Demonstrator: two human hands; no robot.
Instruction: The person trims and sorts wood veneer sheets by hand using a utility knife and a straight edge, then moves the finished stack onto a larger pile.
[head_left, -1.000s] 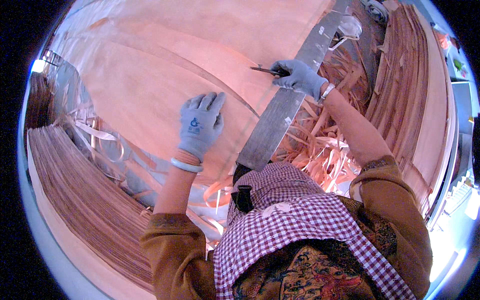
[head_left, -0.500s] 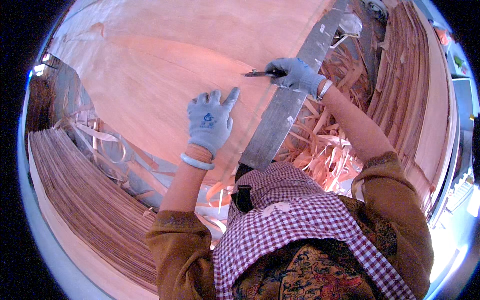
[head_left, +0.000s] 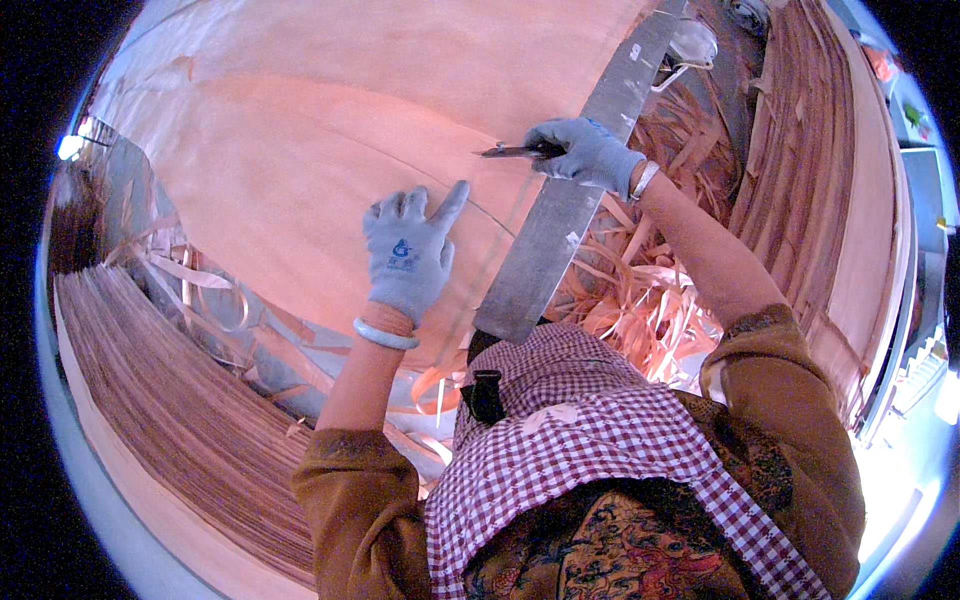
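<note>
A pale pink wood veneer sheet (head_left: 260, 160) spreads before me, crossed by a thin dark seam line (head_left: 410, 165). My left hand (head_left: 410, 245), in a grey glove, rests on the veneer just below that line, fingers apart, index finger stretched toward the upper right. My right hand (head_left: 590, 155), also gloved, grips a slim dark cutting tool (head_left: 502, 151) that points left over the veneer. That hand is at the long metal straightedge (head_left: 525, 275), which runs diagonally along the veneer's right side down to my checked apron (head_left: 560, 440).
Tall stacks of veneer flank me at the left (head_left: 160, 390) and right (head_left: 820, 170). Loose curled strips (head_left: 640, 310) pile beside the straightedge, with more under the sheet at the left. A metal fitting with a handle (head_left: 690, 45) stands at the upper right.
The dark gap across the veneer has narrowed to a thin line. My left hand shifted right with its index finger extended, then slightly left. My right hand and tool moved a little left.
</note>
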